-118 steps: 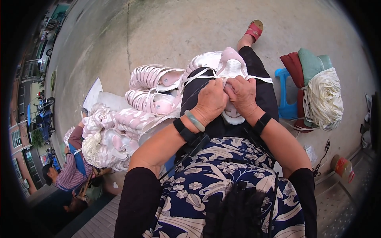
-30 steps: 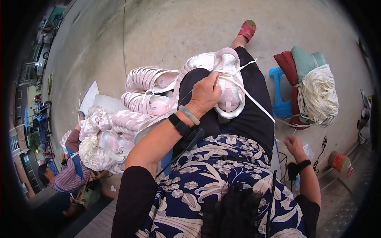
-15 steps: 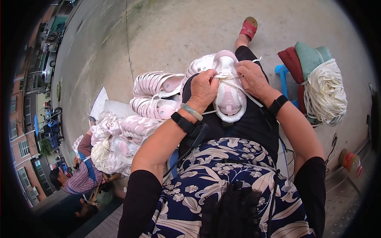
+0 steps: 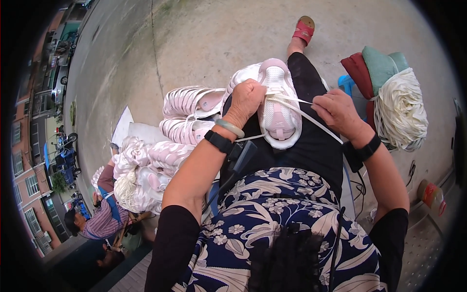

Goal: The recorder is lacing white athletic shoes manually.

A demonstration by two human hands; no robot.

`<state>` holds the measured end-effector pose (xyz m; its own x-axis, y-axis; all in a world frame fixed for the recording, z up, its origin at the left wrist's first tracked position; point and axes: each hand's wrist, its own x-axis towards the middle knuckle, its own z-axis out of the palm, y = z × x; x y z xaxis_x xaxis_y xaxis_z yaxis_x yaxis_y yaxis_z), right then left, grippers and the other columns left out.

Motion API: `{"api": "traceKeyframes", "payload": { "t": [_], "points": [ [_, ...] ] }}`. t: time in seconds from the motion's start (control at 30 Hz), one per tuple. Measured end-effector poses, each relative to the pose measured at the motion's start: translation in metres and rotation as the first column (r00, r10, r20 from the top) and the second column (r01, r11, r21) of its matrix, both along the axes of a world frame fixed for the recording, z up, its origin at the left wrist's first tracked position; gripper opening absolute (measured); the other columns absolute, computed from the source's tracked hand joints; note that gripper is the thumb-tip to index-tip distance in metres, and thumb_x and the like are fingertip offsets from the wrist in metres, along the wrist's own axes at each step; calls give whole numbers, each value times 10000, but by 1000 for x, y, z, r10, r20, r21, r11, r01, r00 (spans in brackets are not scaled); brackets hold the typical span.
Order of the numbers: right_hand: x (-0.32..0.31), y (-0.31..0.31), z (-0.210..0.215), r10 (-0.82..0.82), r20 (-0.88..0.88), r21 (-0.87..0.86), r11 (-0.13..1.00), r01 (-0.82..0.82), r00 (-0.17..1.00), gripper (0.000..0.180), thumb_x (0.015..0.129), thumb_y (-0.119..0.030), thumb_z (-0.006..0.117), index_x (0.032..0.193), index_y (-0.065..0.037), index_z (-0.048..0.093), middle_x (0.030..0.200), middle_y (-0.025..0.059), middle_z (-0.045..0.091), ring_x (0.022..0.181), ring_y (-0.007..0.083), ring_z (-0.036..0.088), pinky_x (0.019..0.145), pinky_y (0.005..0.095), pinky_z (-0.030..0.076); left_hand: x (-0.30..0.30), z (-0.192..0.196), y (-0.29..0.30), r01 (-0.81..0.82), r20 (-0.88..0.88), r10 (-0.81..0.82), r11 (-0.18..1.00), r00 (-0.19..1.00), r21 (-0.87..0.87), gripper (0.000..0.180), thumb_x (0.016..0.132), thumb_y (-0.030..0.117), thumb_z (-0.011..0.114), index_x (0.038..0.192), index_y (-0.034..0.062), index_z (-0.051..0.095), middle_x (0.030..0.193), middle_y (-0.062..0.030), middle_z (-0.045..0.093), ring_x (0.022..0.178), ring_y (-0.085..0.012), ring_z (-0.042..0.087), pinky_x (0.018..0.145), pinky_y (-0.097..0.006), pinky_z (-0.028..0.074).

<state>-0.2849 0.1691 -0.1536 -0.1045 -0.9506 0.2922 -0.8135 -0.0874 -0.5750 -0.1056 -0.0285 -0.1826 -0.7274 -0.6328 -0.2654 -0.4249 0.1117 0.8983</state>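
Both grips are closed on one white lace [image 4: 311, 117]: the left hand [image 4: 245, 100] is fisted over the lace at the throat of a pink-and-white shoe [image 4: 278, 104], and the right hand [image 4: 335, 111] pinches the lace's free run, which stretches taut from the shoe's eyelets across to that hand and on past the wrist. The shoe lies sole-down on the person's lap, on black trousers, toe pointing away from the body, with a second pale shoe just behind it under the left hand.

Grey concrete ground [image 4: 209, 44] fills the upper part of the view. To the left of the lap lies a heap of pink shoes [image 4: 160, 160], some stacked in pairs near the left forearm, others tumbled lower with a white sheet under them. To the right, well apart from the lap, a big bundle of cream laces [image 4: 401, 109] sits against red and green cushions [image 4: 374, 65] on a blue stool. Another person in a striped shirt [image 4: 99, 221] bends low at the lower left, near the heap. A red sandal [image 4: 304, 30] shows on the foot stretched ahead. Each wrist carries a black band, and the left also a pale green bangle [image 4: 230, 127].
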Motion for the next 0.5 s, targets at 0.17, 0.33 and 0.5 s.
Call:
{"api": "traceKeyframes", "payload": {
  "t": [0.17, 0.33, 0.5],
  "points": [
    [-38, 58, 27, -11, -277, 88, 995, 37, 961, 84, 761, -59, 563, 832, -69, 520, 644, 75, 503, 637, 258, 541, 668, 364, 425, 0, -6, 0, 0, 80, 1, 1000, 997, -14, 411, 823, 358, 561, 672, -24, 583, 706, -128, 554, 650, -210, 540, 635, -315, 425],
    [-97, 143, 80, -154, -523, 11, 982, 188, 838, 185, 775, 16, 548, 957, -8, 576, 760, 113, 574, 677, 275, 548, 666, 371, 430, 5, -10, -1, 22, 22, -19, 990, 1000, -137, 363, 881, 326, 550, 685, 21, 564, 632, -1, 521, 571, -71, 462, 525, -228, 397],
    [-162, 214, 134, -233, -810, -133, 967, 220, 538, 167, 849, -74, 553, 999, -14, 596, 751, 91, 589, 636, 231, 555, 573, 311, 452, 1, 6, 6, -5, -7, 3, 946, 1000, -325, 307, 811, 307, 580, 722, 14, 563, 771, -128, 552, 716, -277, 539, 664, -363, 425]
  ]
}}
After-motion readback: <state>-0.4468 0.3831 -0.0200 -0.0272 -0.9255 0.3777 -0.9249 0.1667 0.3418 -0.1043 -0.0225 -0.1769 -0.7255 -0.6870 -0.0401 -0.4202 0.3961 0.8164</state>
